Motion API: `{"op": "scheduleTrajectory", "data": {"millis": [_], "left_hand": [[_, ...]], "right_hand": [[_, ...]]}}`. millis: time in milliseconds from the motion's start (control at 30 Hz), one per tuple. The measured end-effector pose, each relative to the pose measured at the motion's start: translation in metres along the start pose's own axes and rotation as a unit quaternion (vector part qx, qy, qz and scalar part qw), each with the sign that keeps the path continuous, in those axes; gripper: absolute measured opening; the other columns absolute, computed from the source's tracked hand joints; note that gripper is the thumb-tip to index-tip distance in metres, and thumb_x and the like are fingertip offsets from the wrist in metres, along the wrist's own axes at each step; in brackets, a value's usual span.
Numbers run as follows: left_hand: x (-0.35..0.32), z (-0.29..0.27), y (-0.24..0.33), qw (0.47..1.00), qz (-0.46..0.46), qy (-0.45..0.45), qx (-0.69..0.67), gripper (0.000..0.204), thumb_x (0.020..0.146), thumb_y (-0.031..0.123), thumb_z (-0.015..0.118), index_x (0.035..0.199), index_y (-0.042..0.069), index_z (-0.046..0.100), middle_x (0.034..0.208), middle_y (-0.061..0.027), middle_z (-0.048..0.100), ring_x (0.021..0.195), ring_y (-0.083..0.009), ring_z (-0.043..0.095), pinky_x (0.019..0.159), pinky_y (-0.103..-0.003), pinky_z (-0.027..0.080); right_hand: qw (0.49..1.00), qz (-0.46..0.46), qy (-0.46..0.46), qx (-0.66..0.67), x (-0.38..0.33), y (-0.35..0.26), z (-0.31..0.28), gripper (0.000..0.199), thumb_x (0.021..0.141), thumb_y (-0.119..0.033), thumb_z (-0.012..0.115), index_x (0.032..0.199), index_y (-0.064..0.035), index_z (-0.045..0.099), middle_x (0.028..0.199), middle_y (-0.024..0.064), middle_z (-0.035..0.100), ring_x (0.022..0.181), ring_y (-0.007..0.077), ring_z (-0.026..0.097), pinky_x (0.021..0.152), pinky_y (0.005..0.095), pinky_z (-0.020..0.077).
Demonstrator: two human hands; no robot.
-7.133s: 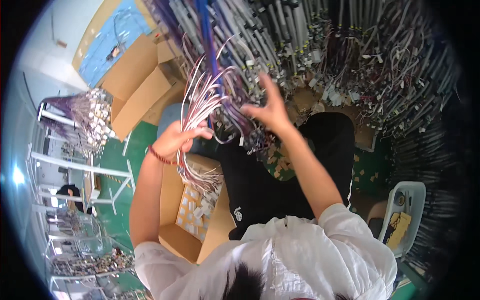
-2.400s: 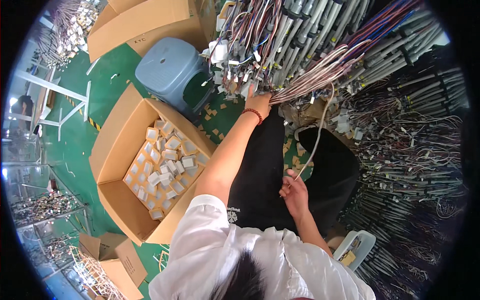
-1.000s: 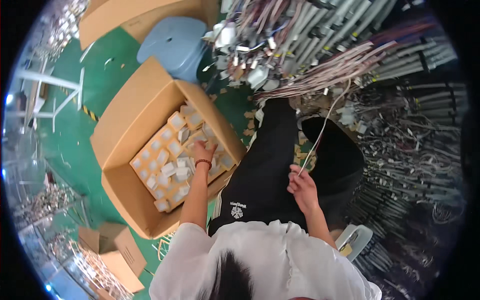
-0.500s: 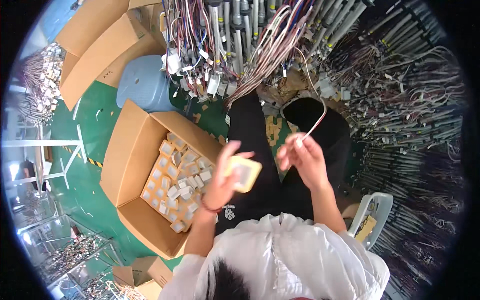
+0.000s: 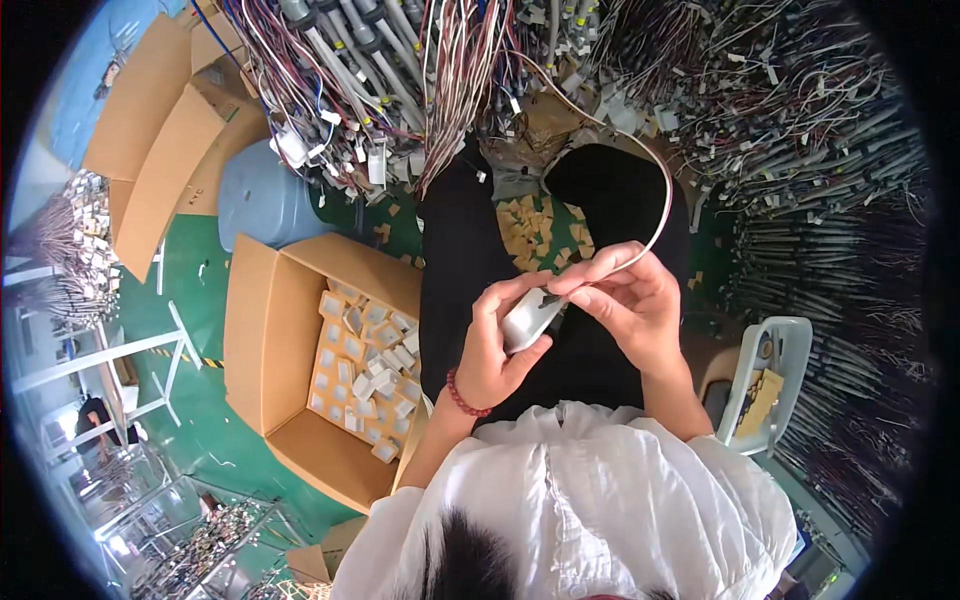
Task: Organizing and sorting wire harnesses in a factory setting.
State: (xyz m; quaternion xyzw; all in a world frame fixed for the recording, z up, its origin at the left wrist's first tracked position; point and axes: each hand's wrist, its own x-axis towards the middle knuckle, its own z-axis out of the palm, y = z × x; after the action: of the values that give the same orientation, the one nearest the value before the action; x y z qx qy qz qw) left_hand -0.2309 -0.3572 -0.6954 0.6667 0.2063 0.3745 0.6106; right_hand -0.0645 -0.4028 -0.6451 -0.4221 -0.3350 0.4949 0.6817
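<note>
My left hand [image 5: 487,350] is closed round a small white plastic housing [image 5: 530,322], tilted so that its side and a dark opening at its upper end show. At that opening my right hand [image 5: 640,310] pinches the end of a thin white cable [image 5: 667,190]. The fingertips hide the cable's tip, so I cannot tell whether it is inside the housing. From my right fingers the cable arcs up and away to a hanging bundle of wires [image 5: 465,70]. My two hands are close together above my lap, fingertips almost touching.
An open carton [image 5: 255,340] of small white-and-yellow pieces stands at my left. Behind it are a blue stool [image 5: 265,195] and another carton [image 5: 150,150]. A white plastic bin [image 5: 790,375] is at my right. Cable bundles [image 5: 830,240] crowd the right side; yellow scraps [image 5: 530,230] litter the floor.
My hands have come together. The left has turned the piece it holds from its flat yellow-edged face to its white side, and the right has brought the cable end to it.
</note>
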Motion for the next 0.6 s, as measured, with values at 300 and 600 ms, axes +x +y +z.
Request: {"op": "scheduleTrajectory", "data": {"millis": [300,600], "left_hand": [[0.009,-0.004,-0.010,0.847,-0.236,0.215,-0.425,0.046,0.094,0.037,0.039,0.131,0.010,0.042,0.111,-0.0131,0.057,0.096,-0.0196,0.056,0.078,-0.033,0.049],[0.009,-0.001,0.004,0.866,-0.248,0.137,-0.413,0.071,0.089,0.014,0.056,0.145,0.021,0.014,0.124,-0.0082,0.048,0.106,-0.0185,0.054,0.073,-0.034,0.054]], "right_hand": [[0.996,-0.002,0.087,0.005,-0.009,0.009,0.001,0.023,0.077,0.012,0.062,0.091,-0.0019,0.050,0.090,0.0147,0.064,0.086,0.0209,0.064,0.076,0.0306,0.0532],[0.988,0.026,0.153,0.022,-0.005,0.029,-0.003,0.024,0.076,0.012,0.063,0.091,-0.0024,0.051,0.089,0.0109,0.062,0.085,0.0176,0.063,0.077,0.0293,0.0520]]}}
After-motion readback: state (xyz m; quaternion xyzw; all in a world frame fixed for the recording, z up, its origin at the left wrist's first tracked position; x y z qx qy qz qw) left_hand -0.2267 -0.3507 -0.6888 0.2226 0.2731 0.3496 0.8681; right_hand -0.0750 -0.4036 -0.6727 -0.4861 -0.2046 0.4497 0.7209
